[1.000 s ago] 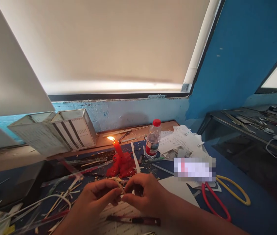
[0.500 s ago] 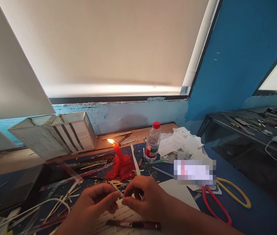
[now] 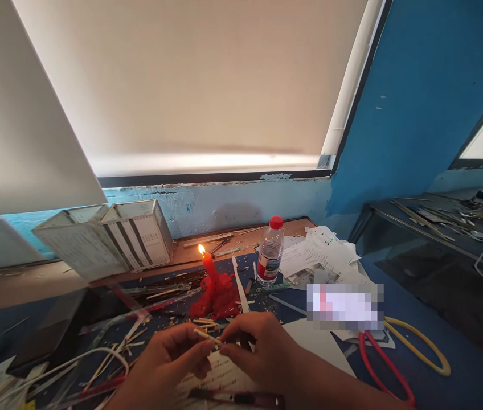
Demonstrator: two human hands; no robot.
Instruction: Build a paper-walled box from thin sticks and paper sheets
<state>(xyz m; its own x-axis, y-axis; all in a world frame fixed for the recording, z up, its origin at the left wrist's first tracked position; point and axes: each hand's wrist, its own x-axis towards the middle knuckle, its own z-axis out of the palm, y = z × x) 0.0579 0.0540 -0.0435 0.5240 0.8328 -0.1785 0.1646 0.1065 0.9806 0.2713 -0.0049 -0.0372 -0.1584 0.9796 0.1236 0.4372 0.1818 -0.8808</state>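
My left hand [image 3: 173,356] and my right hand [image 3: 258,353] meet low in the middle of the view, both pinched on one thin pale stick [image 3: 208,337] held between their fingertips. The stick lies slanted, its free end pointing up and left. Just beyond the hands a lit red candle [image 3: 209,267] stands in a heap of melted red wax [image 3: 218,299]. More pale sticks and paper strips [image 3: 109,347] lie scattered on the dark blue table [image 3: 459,378] to the left of the hands. A printed sheet [image 3: 220,376] lies under the hands.
A clear water bottle with a red cap [image 3: 270,250] stands right of the candle. Crumpled papers [image 3: 322,250] lie behind it. Red and yellow handled tools [image 3: 395,359] lie at the right. A box of printed card [image 3: 109,236] sits at the back left. A second cluttered table [image 3: 450,222] stands far right.
The view has drifted slightly, so the table things sit a little further right. My hands stay together on the stick, which now lies flatter than a second ago.
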